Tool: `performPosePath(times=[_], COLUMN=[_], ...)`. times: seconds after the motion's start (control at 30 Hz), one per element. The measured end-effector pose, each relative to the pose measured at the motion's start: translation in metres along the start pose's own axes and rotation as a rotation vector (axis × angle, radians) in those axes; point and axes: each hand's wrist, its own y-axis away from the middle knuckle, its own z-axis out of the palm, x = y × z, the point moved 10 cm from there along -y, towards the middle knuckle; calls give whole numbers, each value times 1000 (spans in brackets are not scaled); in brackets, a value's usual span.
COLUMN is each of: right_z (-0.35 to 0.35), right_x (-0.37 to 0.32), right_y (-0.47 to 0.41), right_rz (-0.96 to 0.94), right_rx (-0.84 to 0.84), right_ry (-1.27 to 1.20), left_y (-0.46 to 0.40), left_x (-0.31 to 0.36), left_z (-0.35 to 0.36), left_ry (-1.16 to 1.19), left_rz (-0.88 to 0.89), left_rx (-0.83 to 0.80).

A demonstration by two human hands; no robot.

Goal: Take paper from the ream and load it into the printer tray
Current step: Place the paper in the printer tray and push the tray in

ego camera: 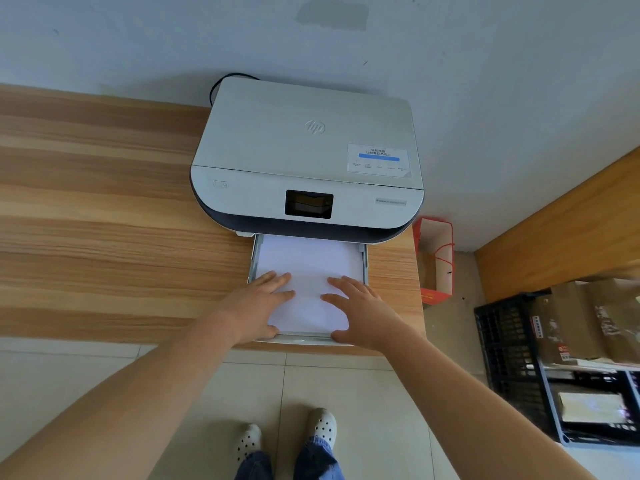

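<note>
The stack of paper (308, 271) already lies in the pulled-out tray (364, 263) at the front of the printer (304, 157), and both hands rest on top of it with nothing gripped: the left hand (258, 304) flat with fingers spread near the left edge, the right hand (360, 311) the same on the right, thumbs down at the near lip. The step in hand looks like seating the stack — so the sound way is to press lightly and evenly with both palms, slide the sheets forward until they stop against the far end, and keep the side edges parallel to the tray walls so nothing skews or buckles. Thin sheets bend easily, and a push from one side alone would likely fan them. The paper is smooth, matte white and square-cornered; the tray is pale grey plastic with thin upright side rails. The printer has a rounded, light-coloured lid, a dark band beneath and a small glossy screen (309, 204). It stands on a wood-grain desk (104, 220) — smooth, striped laminate. No ream is in view.
</note>
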Motion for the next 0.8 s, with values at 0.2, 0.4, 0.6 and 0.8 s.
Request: performPosePath(times=[0.2, 0.4, 0.6, 0.8], right_z=[3, -3, -1, -2], right_x=[0, 2, 6, 5], right_y=[2, 1, -3, -1], right_rz=[-1, 37, 66, 64], right_rx=[-11, 17, 47, 47], right_ry=[-19, -77, -53, -52], left_y=[2, 3, 1, 3], left_x=[0, -4, -9, -9], left_z=[3, -4, -3, -1], left_ry=[-3, 40, 48, 34], left_rz=[10, 3, -35, -18], left_rx=[-4, 16, 13, 10])
